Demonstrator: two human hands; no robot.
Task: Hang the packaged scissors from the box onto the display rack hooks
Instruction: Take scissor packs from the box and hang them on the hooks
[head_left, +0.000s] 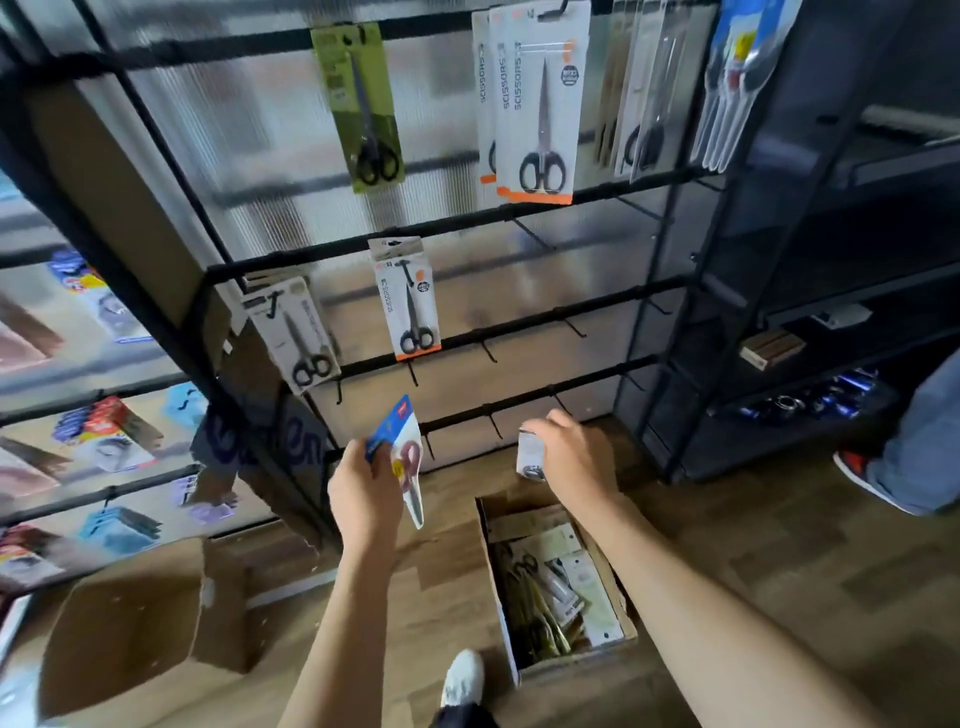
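Blue-carded scissors pack (397, 447) is being gripped by the left hand (363, 493), card-top raised toward the rack's bare lower hooks (491, 423); the right hand (569, 457) is clutching a second pack (530, 454) over the cardboard box (621, 603), apparently queued for hanging.

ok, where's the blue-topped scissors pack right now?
Head view, lower centre-left: the blue-topped scissors pack is gripped in the left hand, just below the rack's lowest hooks, left of the open box.

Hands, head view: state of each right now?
Left hand: holding blue-topped scissors pack.
Right hand: holding small white pack.
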